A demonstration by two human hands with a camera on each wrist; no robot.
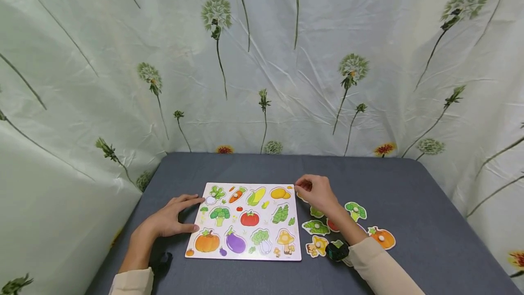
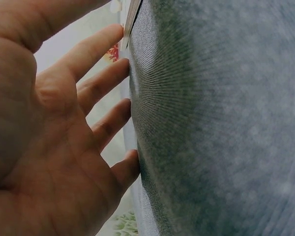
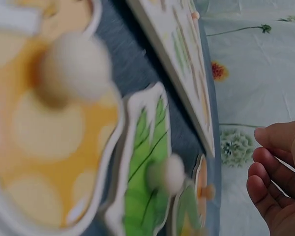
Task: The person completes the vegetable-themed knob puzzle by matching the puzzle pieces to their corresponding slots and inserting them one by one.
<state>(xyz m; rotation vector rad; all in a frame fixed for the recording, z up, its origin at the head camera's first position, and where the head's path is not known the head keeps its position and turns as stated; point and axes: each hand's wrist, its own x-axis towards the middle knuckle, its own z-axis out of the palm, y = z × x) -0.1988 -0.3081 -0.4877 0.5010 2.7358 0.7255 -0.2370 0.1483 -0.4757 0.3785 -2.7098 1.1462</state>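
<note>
A white puzzle board (image 1: pixel 229 218) printed with vegetables lies flat on the table. My left hand (image 1: pixel 173 218) rests at its left side, fingers spread, with index finger and thumb at the edge; the left wrist view shows the palm holding nothing. Near the board's upper right corner is my right hand (image 1: pixel 317 190), fingers bent, above a partly hidden orange-yellow piece (image 1: pixel 302 198). In the right wrist view the same hand (image 3: pixel 282 172) has its fingers loosely curled with nothing between them. A carrot piece (image 1: pixel 236 196) with a knob sits in the board.
Right of the board lie several knobbed pieces: a green leafy one (image 1: pixel 315 227), a mushroom (image 1: pixel 317 246), broccoli (image 1: pixel 355 211) and a pumpkin (image 1: pixel 382 237). My right forearm partly covers a red piece (image 1: pixel 332 225). A flowered curtain (image 1: pixel 286 104) hangs behind the grey table (image 1: pixel 245 167).
</note>
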